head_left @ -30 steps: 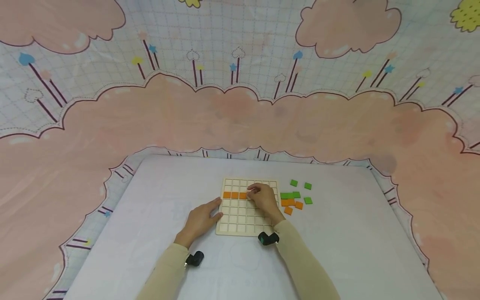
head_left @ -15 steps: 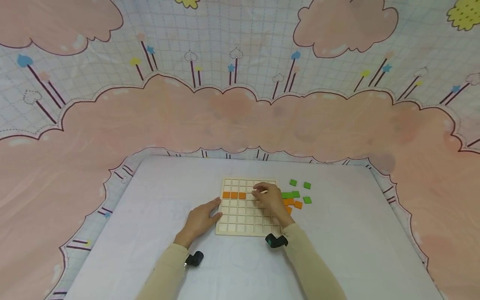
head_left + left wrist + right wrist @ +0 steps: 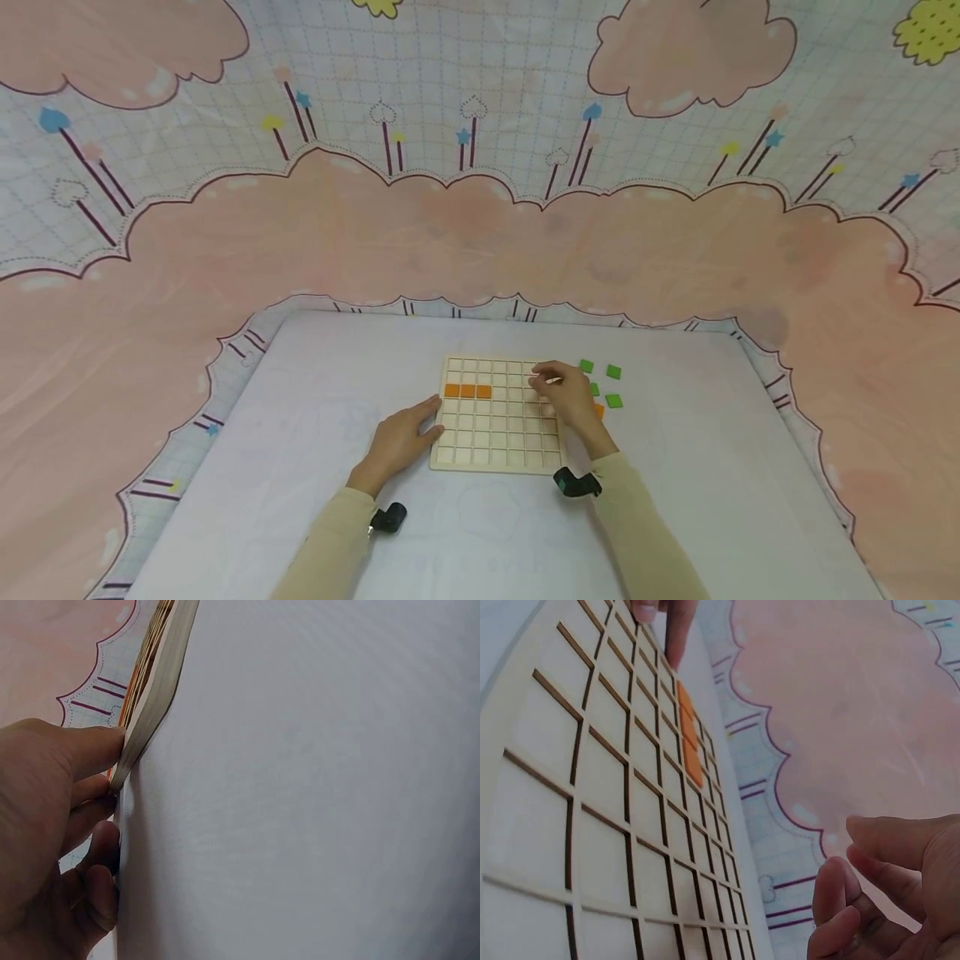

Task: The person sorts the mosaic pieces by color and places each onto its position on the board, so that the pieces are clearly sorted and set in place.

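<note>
Two hands (image 3: 401, 433) (image 3: 570, 396) | one gridded board (image 3: 498, 432) | three orange tiles (image 3: 468, 392) inset

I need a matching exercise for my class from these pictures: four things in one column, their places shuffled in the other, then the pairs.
1. Left hand
2. Right hand
3. Row of orange tiles
4. Green tiles

A. Over the right edge of the board
B. In the board's squares
C. On the white table, right of the board
D. Touching the board's left edge

Pairs: 1-D, 2-A, 3-B, 4-C
</note>
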### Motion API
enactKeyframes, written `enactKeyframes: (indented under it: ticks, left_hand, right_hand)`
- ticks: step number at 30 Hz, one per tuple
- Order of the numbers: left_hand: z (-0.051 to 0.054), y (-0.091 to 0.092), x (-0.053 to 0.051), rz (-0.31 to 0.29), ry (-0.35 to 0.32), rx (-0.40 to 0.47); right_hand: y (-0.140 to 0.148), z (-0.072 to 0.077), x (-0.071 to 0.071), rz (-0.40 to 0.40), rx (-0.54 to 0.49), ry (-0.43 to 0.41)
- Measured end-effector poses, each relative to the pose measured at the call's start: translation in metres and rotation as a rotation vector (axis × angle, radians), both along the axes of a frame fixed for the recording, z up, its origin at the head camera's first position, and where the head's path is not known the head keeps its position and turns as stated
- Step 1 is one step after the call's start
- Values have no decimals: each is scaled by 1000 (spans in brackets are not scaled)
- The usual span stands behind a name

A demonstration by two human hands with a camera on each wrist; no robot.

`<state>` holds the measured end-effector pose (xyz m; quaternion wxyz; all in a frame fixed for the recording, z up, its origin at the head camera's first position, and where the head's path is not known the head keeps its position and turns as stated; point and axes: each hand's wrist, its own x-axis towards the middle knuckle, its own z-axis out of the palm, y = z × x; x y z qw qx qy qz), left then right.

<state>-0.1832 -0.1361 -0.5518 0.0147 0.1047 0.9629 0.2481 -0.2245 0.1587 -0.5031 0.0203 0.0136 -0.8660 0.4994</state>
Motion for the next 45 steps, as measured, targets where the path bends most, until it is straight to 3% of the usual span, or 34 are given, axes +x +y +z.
enactKeyframes:
  ticks: [14,21,38,45]
  left_hand:
    - [4,-1,4,3,9,5]
    - [3,-1,4,-4,19,7]
    - [2,-1,3,-10,-10,8]
    - [1,-1,2,-29,19,-13]
  right_hand:
    - [26,2,12,-44,34,-37]
    - [39,4,19,-59,64,9]
    - [79,-6,27,-96,101,-42]
    - [89,-14,29,-129,120,-100]
